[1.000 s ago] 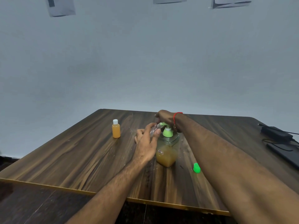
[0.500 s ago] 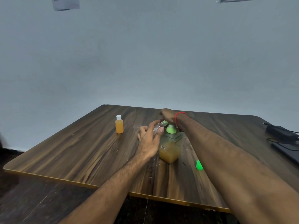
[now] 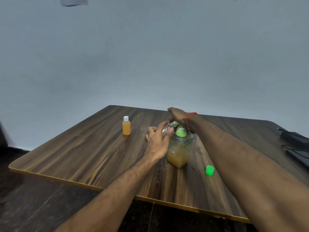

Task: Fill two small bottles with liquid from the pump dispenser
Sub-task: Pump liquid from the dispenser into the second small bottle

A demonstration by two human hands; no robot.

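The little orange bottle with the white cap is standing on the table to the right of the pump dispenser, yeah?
Not quite: the head view shows the little orange bottle standing on the table to the left of the pump dispenser, not the right.

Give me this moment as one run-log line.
left hand: holds clear small bottle at spout | right hand: on pump dispenser head | capped orange bottle: upright, apart | green cap: on table

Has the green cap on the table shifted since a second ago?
No. The green cap lies at the same spot right of the pump dispenser, equally near the table front edge; only the camera moved.
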